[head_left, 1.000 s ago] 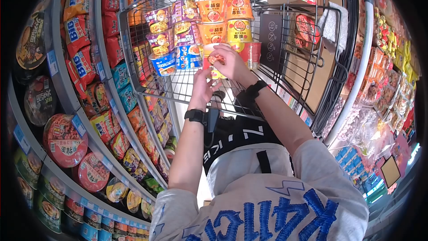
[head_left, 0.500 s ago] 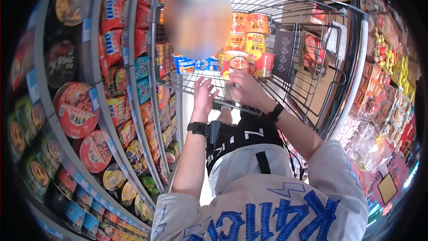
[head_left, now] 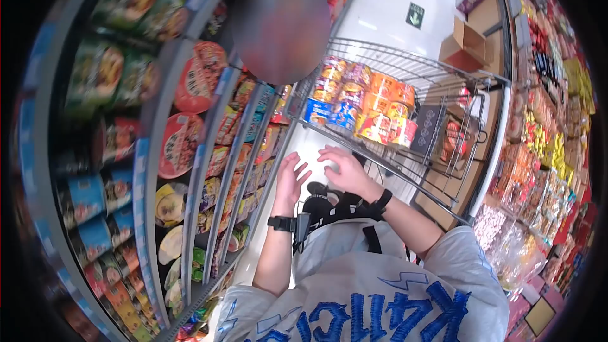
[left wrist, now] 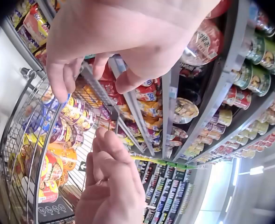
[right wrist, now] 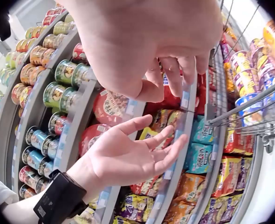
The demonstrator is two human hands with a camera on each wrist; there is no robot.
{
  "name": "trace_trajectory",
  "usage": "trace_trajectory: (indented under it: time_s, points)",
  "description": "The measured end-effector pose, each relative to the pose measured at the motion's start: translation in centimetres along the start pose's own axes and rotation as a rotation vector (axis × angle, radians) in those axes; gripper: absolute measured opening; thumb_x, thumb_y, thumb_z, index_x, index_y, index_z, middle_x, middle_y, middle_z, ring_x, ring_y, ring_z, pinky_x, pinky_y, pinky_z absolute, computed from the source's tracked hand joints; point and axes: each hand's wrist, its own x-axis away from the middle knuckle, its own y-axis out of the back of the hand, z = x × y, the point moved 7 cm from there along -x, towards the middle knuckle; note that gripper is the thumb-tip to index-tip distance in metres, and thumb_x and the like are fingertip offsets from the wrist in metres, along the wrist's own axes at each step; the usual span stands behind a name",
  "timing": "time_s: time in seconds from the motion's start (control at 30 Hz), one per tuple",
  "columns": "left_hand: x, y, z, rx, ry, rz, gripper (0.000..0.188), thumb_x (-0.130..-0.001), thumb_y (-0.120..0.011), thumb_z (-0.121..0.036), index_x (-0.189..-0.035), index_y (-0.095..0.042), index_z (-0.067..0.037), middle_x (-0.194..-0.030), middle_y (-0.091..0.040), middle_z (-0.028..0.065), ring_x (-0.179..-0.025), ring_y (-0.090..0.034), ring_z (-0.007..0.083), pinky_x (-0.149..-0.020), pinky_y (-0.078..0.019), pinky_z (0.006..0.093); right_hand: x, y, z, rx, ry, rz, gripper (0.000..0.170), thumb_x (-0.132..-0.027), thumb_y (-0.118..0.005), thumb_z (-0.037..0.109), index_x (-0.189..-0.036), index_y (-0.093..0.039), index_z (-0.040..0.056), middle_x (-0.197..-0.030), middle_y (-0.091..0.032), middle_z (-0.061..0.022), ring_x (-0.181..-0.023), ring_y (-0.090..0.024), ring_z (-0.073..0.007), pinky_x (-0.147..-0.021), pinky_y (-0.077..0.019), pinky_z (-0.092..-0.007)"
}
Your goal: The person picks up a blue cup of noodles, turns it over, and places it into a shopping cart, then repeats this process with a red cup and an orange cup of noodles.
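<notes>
Purple noodle cups [head_left: 354, 76] are packed inside the wire shopping cart [right wrist: 242, 104]; orange noodle cups [head_left: 383, 83] are set beside them, and blue noodle cups [head_left: 342, 116] are lined up closer to the cart's near rim, with a red-and-yellow noodle cup [head_left: 375, 126] in that same row. Such close ranks seem chosen so that each cup is braced by its neighbours and little of the cart is wasted.

Outside the cart, at its near side and apart from it, the left hand [head_left: 289, 180] and the right hand [head_left: 345, 171] are held near each other. Nothing is gripped by either: the left fingers are loosely spread, the right ones slightly bent. Both are probably raised there so that the cart's contents stay within reach.

Left of the cart, red-lidded noodle bowls [head_left: 200, 76] are shelved with lids facing outward, presumably so that labels can be read.
</notes>
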Motion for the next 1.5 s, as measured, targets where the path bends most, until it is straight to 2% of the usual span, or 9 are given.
trace_trajectory:
  time_s: [0.4,0.5,0.7,0.77,0.93,1.03,1.17,1.3,1.5]
  points:
    - [14.4,17.2,-7.2,0.165,-0.356,-0.103,0.032,-0.097,-0.059,-0.026,-0.124,-0.054,-0.009,-0.122,-0.059,0.0069,-0.111,-0.059,0.0217,-0.093,-0.0500,0.0406,0.2,-14.1,13.9,-0.177,0.126,0.299,0.024,-0.085,-0.061,0.006,-0.108,-0.067,0.0024,-0.120,-0.067,-0.0161,-0.119,-0.061,-0.0308,-0.102,-0.0461,-0.0376]
    - [18.4,19.8,-9.7,0.202,-0.473,-0.140,0.030,-0.098,-0.060,-0.022,-0.123,-0.055,-0.007,-0.117,-0.063,0.0066,-0.105,-0.063,0.0188,-0.091,-0.0514,0.0368,-0.8,-16.9,17.5,-0.194,0.096,0.406,0.024,-0.086,-0.061,0.002,-0.109,-0.067,0.0024,-0.120,-0.067,-0.0134,-0.125,-0.057,-0.0271,-0.107,-0.0412,-0.0370]
    - [26.6,22.9,-15.3,0.179,-0.747,-0.202,0.029,-0.098,-0.061,-0.020,-0.122,-0.058,-0.006,-0.118,-0.064,0.0078,-0.106,-0.062,0.0168,-0.089,-0.0502,0.0301,-5.0,-19.0,28.5,-0.218,0.363,0.470,0.024,-0.088,-0.063,0.004,-0.112,-0.067,0.0025,-0.125,-0.065,-0.0127,-0.122,-0.058,-0.0239,-0.104,-0.0422,-0.0350]
    - [29.3,23.0,-17.3,0.154,-0.817,-0.255,0.026,-0.099,-0.058,-0.017,-0.121,-0.057,-0.003,-0.115,-0.064,0.0072,-0.103,-0.064,0.0144,-0.086,-0.0534,0.0276,-6.5,-18.3,32.7,-0.250,0.407,0.437,0.024,-0.086,-0.064,0.006,-0.110,-0.067,0.0012,-0.123,-0.066,-0.0144,-0.119,-0.061,-0.0285,-0.100,-0.0453,-0.0354]
    - [34.3,20.5,-22.5,0.101,-1.001,-0.228,0.026,-0.098,-0.061,-0.015,-0.120,-0.058,-0.003,-0.116,-0.064,0.0074,-0.106,-0.062,0.0147,-0.091,-0.0510,0.0287,-9.5,-14.5,42.1,-0.276,0.701,0.343,0.025,-0.087,-0.065,0.004,-0.112,-0.065,0.0000,-0.125,-0.065,-0.0138,-0.119,-0.060,-0.0264,-0.101,-0.0446,-0.0352]
    - [37.0,17.7,-25.9,0.065,-1.087,-0.192,0.025,-0.097,-0.062,-0.012,-0.120,-0.058,-0.003,-0.117,-0.063,0.0064,-0.108,-0.061,0.0148,-0.093,-0.0490,0.0285,-11.9,-12.1,45.8,-0.357,0.716,0.350,0.034,-0.089,-0.062,0.001,-0.123,-0.061,-0.0005,-0.133,-0.058,-0.0128,-0.125,-0.054,-0.0219,-0.107,-0.0392,-0.0330]
    - [39.7,13.4,-31.4,-0.066,-1.281,-0.126,0.028,-0.096,-0.063,-0.010,-0.122,-0.056,-0.001,-0.118,-0.062,0.0065,-0.109,-0.059,0.0132,-0.097,-0.0467,0.0288,-14.5,-6.7,51.7,-0.340,0.978,0.074,0.037,-0.086,-0.065,0.004,-0.123,-0.060,0.0009,-0.128,-0.060,-0.0130,-0.121,-0.057,-0.0244,-0.103,-0.0429,-0.0338]
    - [41.9,8.6,-36.4,-0.190,-1.420,-0.137,0.029,-0.096,-0.062,-0.009,-0.123,-0.055,0.000,-0.122,-0.062,0.0079,-0.114,-0.059,0.0161,-0.098,-0.0474,0.0306,-18.0,-2.3,55.3,-0.428,1.042,-0.021,0.042,-0.087,-0.066,0.006,-0.127,-0.056,-0.0007,-0.126,-0.059,-0.0119,-0.118,-0.057,-0.0227,-0.104,-0.0418,-0.0341]
    - [43.6,3.3,-44.7,-0.202,-1.546,-0.095,0.033,-0.096,-0.062,-0.013,-0.126,-0.055,0.000,-0.122,-0.061,0.0083,-0.114,-0.059,0.0162,-0.097,-0.0478,0.0314,-23.8,0.9,58.1,-0.528,0.980,0.027,0.054,-0.086,-0.069,0.011,-0.135,-0.049,-0.0044,-0.129,-0.057,-0.0145,-0.120,-0.055,-0.0238,-0.105,-0.0414,-0.0359]
